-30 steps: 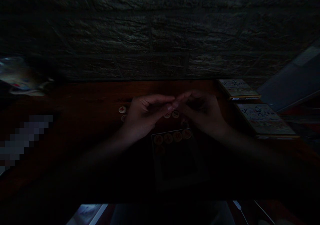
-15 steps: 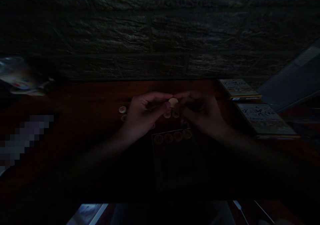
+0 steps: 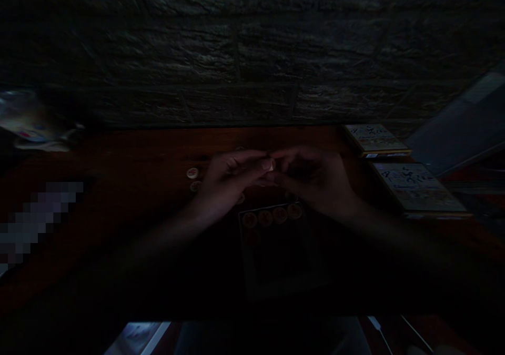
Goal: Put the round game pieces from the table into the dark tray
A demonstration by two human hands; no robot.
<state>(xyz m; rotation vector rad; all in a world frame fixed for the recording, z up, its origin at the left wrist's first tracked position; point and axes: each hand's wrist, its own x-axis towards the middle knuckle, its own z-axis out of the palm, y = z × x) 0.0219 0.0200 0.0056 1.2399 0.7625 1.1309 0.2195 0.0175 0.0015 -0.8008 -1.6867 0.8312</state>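
Over the table, my left hand (image 3: 231, 179) pinches a pale round xiangqi piece (image 3: 272, 164) between thumb and fingers. My right hand (image 3: 315, 176) is closed against the same piece from the other side, its thumb and fingertips meeting it. Just below the hands lies a dark shallow tray (image 3: 249, 286) with a row of round xiangqi pieces (image 3: 264, 218) along its far edge. A darker piece (image 3: 252, 237) sits under the row's left end. Loose pieces (image 3: 192, 173) with red characters lie left of my left hand; others are partly hidden by the hands.
Two flat printed boxes (image 3: 422, 186) lie on the right of the wooden table (image 3: 150, 150). A stone wall (image 3: 260, 55) rises behind it. At the far left is a whitish packet-like object (image 3: 31, 123), and a pixelated patch covers something nearer. The light is very dim.
The piece has turned between my fingers, from its pale face showing to mostly its edge. My left thumb has shifted over it to the right, and both hands are closer together.
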